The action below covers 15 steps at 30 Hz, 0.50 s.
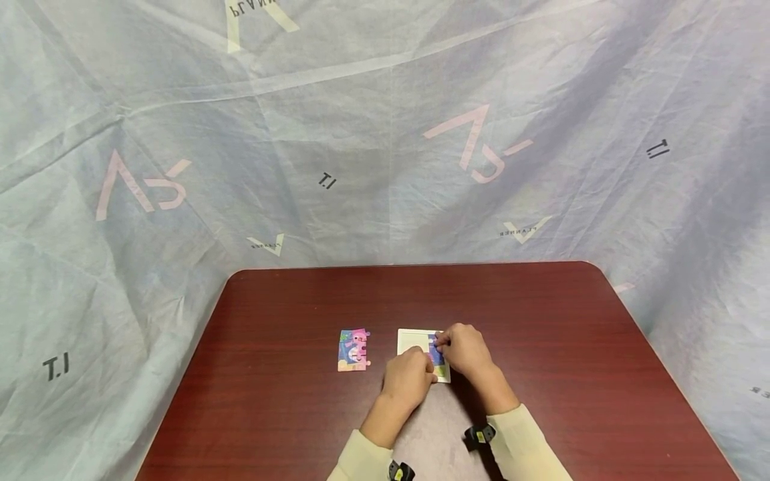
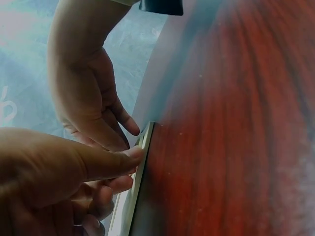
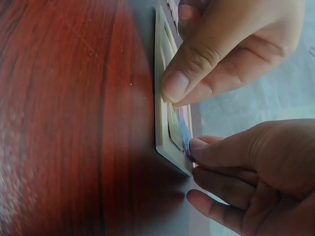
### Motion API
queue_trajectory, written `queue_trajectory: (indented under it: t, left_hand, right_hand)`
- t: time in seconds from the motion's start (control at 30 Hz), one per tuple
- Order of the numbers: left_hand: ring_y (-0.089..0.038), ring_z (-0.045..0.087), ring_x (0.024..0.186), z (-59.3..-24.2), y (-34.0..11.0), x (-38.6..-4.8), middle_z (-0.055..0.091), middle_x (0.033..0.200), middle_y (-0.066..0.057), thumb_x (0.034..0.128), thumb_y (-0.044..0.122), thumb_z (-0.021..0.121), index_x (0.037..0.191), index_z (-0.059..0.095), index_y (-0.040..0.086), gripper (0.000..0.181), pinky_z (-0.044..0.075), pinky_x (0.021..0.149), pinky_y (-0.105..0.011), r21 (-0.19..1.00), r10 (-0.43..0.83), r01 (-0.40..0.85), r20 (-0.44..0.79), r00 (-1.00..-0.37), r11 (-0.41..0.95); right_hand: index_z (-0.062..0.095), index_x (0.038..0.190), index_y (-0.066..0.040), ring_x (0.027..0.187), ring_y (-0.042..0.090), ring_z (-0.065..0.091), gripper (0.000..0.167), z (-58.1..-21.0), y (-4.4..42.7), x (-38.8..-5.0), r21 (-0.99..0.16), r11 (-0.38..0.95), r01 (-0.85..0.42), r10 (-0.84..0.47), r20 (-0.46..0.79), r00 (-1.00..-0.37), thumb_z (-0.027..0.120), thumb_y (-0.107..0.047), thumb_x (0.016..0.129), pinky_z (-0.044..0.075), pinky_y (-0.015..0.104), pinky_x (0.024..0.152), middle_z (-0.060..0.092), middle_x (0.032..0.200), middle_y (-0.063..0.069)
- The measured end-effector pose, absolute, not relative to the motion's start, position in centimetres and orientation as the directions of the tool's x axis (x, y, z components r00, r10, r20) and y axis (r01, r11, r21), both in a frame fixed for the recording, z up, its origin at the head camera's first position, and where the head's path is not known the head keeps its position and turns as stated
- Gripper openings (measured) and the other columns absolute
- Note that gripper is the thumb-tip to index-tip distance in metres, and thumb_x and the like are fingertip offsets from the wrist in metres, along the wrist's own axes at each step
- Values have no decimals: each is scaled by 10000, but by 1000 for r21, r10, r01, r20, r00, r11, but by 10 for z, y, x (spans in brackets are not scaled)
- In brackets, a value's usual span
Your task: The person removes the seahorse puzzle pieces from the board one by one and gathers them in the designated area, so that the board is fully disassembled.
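Note:
A shallow white puzzle tray [image 1: 412, 339] lies on the table, with blue, purple and yellow-green puzzle pieces [image 1: 437, 358] along its right side. My left hand [image 1: 408, 379] is at the tray's near side, its thumb and forefinger pinching at the edge of the pieces. At the tray's right side, my right hand [image 1: 467, 349] pinches a blue-purple piece [image 3: 185, 142] between thumb and fingers. In the left wrist view the tray rim [image 2: 134, 199] shows beside the left thumb. Fingers hide part of the pieces in every view.
Left of the tray lies a joined block of pink and blue puzzle pieces [image 1: 353, 350], its knobs facing right. The dark red wooden table [image 1: 271, 314] has a rounded far edge. Grey printed cloth [image 1: 361, 133] hangs behind and at both sides.

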<state>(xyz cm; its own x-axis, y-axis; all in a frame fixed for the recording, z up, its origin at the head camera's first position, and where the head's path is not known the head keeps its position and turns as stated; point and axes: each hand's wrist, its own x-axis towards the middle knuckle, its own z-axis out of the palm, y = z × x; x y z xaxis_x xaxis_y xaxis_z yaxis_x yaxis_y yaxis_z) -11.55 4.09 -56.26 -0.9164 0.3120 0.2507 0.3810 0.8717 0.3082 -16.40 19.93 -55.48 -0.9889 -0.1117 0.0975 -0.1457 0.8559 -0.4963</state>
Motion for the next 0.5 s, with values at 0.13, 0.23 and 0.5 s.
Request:
queue_trajectory:
  t: [0.13,0.23,0.5]
  left_hand:
    - [-123,666,676,-559,40,-117,654,755,83,744,290,924,722,734,210,207,507,589,-278,347,307,368,219,-926,862]
    - [-115,673,702,-558,39,-118,658,776,82,764,277,912,740,738,207,188,516,609,-282,367,307,357,190,-933,859]
    - [-128,697,726,-561,38,-121,650,827,52,838,243,858,784,734,189,146,548,635,-300,325,352,388,165,-921,863]
  right_hand:
    - [874,881,-127,920,372,786,93,-554,199,-164,-502,853,-145,-111,96,-989,846,-70,814,618,526,776,832,963,108]
    - [873,883,-128,933,366,787,96,-553,199,-163,-504,851,-144,-113,93,-989,843,-67,815,619,530,787,833,964,103]
    - [873,922,-125,982,364,785,122,-554,200,-163,-504,851,-147,-120,85,-989,840,-58,825,616,534,818,829,1023,117]
